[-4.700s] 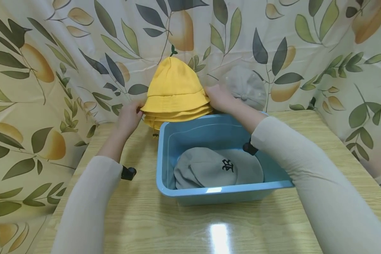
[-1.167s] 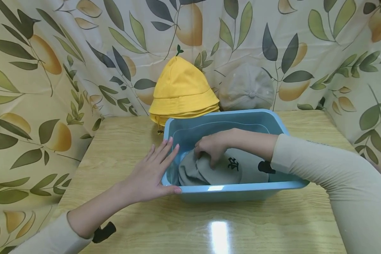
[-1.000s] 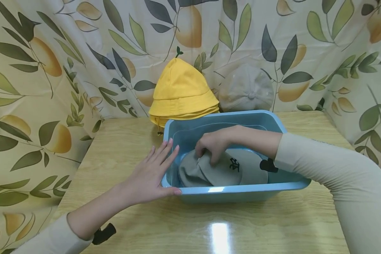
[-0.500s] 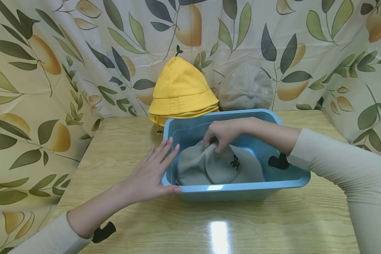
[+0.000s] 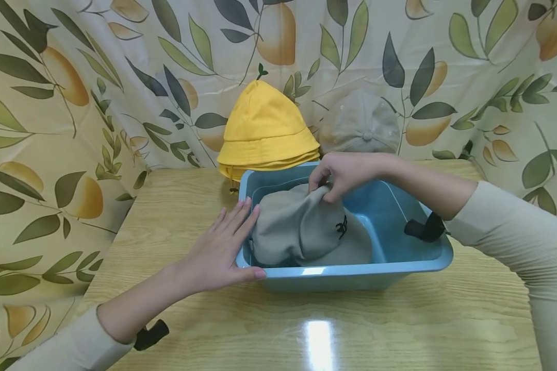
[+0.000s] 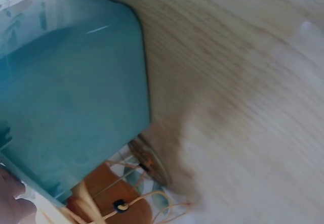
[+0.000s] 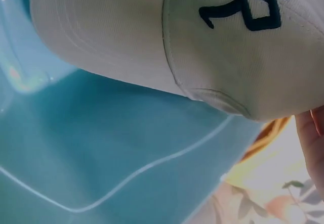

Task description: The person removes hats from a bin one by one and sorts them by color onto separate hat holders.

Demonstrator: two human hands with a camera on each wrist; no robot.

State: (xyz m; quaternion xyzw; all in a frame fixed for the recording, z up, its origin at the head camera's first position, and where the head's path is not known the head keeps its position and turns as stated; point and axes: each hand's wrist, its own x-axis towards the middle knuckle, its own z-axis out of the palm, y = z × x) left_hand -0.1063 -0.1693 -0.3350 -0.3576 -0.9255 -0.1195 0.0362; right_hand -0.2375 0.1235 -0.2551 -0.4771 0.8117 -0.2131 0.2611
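A grey baseball cap (image 5: 288, 224) with dark embroidery is partly lifted inside a blue plastic bin (image 5: 343, 270). My right hand (image 5: 345, 174) pinches the crown of the cap between thumb and fingers. In the right wrist view the cap's (image 7: 111, 37) brim and lettering fill the upper part, over the bin's inner wall. My left hand (image 5: 218, 252) lies with fingers spread on the bin's left rim, thumb along the front corner. The left wrist view shows the bin's outer side (image 6: 76, 97), with only a bit of the hand (image 6: 12, 198) at the lower left.
Behind the bin stands a stack of yellow bucket hats (image 5: 266, 129), its cords hanging down at the left. Right of it sits a pale cap (image 5: 359, 123) against the patterned curtain (image 5: 167, 46). All rest on a wooden table (image 5: 241, 330).
My right hand has gone from the yellow hats to the grey cap and lifted it up and back. My left hand has moved from the hats to the bin's rim and stays there.
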